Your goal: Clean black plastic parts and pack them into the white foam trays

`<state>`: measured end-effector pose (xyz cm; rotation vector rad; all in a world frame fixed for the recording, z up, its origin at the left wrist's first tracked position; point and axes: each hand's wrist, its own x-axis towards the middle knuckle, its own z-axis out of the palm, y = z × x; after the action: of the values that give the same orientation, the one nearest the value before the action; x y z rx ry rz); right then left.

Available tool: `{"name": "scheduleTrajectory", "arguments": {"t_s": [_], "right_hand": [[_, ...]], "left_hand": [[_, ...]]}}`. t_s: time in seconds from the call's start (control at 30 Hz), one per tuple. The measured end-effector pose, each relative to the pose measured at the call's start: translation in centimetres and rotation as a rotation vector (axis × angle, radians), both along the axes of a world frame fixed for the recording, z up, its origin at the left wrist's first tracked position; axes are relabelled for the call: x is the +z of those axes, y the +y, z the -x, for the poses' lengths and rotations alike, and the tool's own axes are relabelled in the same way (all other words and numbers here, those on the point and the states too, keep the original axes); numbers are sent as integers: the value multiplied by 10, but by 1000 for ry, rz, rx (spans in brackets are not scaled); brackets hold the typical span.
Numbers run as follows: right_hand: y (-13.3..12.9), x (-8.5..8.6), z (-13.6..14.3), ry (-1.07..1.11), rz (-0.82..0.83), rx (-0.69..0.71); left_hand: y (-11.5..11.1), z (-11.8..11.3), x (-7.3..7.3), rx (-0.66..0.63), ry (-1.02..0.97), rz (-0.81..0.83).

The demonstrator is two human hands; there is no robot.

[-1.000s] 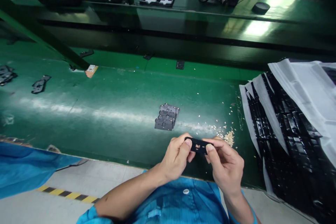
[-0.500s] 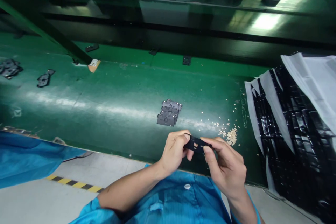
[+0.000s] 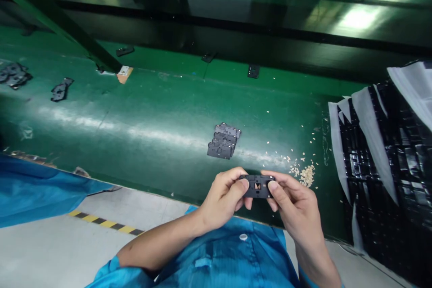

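Note:
A small black plastic plate (image 3: pixel 258 192) with a square window is held level over the bench's front edge. My left hand (image 3: pixel 227 194) is closed on its left end, thumb on top. On the right end my right hand (image 3: pixel 293 198) grips it between thumb and fingers. Beyond the hands lies an overlapping stack of similar dark plates (image 3: pixel 222 142). A heap of tiny pale chips (image 3: pixel 307 174) sits beyond my right hand, with loose ones scattered around it.
Black trays under white sheets (image 3: pixel 374 144) fill the right side. A green post (image 3: pixel 67 31) slants down to the bench (image 3: pixel 151 108) at left. Dark parts (image 3: pixel 61 90) lie at far left, and a few small black plates (image 3: pixel 253 71) along the back.
The plate has turned from slanted to nearly level, its face more toward me. My right thumb has shifted onto its right end. The whole view has tilted down slightly.

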<state>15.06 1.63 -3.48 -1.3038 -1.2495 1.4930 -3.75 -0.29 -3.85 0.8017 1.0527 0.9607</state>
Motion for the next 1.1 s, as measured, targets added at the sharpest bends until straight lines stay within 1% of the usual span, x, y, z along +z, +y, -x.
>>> {"name": "scheduleTrajectory", "arguments": {"t_s": [0.07,0.2,0.3,0.47,0.53,0.6,0.67,0.73,0.87,0.97,1.1], "right_hand": [[1,1,4,-7,8,0],[1,0,13,-35,8,25],[1,0,19,-67,-5,59],[3,0,27,-70,-24,92],[4,-1,30,-72,-23,98],[4,-5,31,-85,-23,110],[5,-10,32,-113,-42,127],[6,-16,32,-157,-89,121],[9,-24,31,-262,-189,110],[11,-24,31,-289,-231,139],[13,-23,30,-309,-279,127]], "left_hand": [[1,5,1,17,28,0],[2,15,0,110,145,-50],[2,22,-2,144,223,-43],[1,30,-5,150,266,-14],[0,34,-6,138,291,-32],[0,41,-7,99,338,-66],[2,51,-9,45,416,-107],[8,64,-11,22,527,-155],[25,88,-15,54,733,-226],[35,94,-19,34,860,-295],[39,95,-21,1,1090,-439]]}}
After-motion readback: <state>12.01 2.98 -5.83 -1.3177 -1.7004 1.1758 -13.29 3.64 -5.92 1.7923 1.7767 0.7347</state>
